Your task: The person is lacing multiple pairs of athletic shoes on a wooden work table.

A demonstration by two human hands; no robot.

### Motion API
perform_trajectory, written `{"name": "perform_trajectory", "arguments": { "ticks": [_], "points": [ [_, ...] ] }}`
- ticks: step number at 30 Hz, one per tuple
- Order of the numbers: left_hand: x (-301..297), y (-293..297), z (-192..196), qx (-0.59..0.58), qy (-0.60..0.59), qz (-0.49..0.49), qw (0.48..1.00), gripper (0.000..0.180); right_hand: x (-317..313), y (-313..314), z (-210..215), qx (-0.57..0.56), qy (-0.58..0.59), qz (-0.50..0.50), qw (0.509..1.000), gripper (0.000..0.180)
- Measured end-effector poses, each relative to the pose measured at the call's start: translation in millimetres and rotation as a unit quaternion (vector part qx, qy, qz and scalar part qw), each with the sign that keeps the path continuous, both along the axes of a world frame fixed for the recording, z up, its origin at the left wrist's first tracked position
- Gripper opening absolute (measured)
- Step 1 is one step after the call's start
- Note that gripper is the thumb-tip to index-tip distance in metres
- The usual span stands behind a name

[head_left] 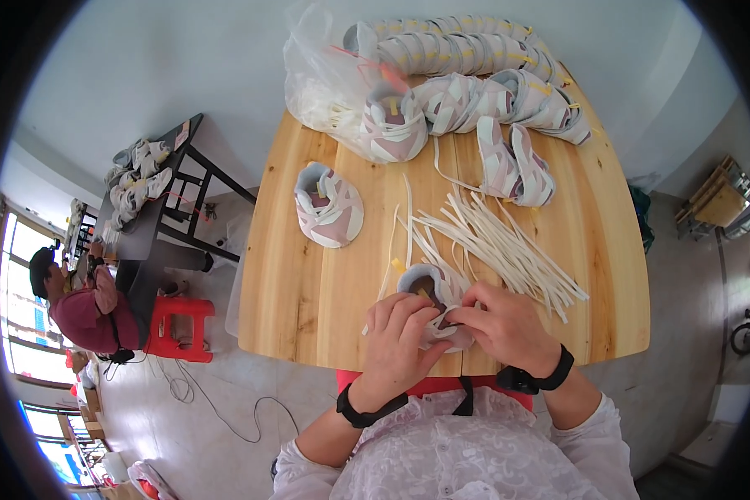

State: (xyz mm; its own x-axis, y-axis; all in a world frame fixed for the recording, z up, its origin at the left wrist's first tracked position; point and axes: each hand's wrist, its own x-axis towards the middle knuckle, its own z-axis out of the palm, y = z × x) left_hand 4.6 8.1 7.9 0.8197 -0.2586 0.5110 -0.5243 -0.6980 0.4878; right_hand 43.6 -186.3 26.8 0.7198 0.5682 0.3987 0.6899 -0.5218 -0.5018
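A white, grey and pink shoe upper (429, 279) with a yellow tab sits at the near edge of the wooden table, its opening facing up. My left hand (402, 340) wraps round its left side, with the fingers reaching over the opening. From the right, my right hand (505, 323) is closed in a pinch at the upper's lacing edge; what lies between the fingertips is too small to make out. Just beyond my hands, a loose bundle of flat white shoelaces (508, 250) spreads across the tabletop, with some strands running close to the upper.
Farther left on the table (279, 283) stands another shoe upper (331, 206). Toward the back are a laced upper (393, 127), a clear plastic bag (312, 75), a pair of uppers (515, 164) and nested rows of uppers (467, 54). A person (92, 312) sits by a dark table at left.
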Motion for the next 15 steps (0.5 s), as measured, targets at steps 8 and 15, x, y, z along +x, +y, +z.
{"name": "perform_trajectory", "arguments": {
  "ticks": [8, 15],
  "points": [
    [1.3, 0.7, -4.6, 0.004, 0.0, 0.007, 1.0, 0.059, -10.0, 20.7, 2.3, 0.004, 0.034, 0.032, 0.999, 0.014],
    [-1.1, 2.9, -1.7, -0.009, 0.036, 0.004, 0.999, 0.06, -14.9, 27.5, -3.8, 0.013, 0.045, 0.001, 0.999, 0.017]
  ]
}}
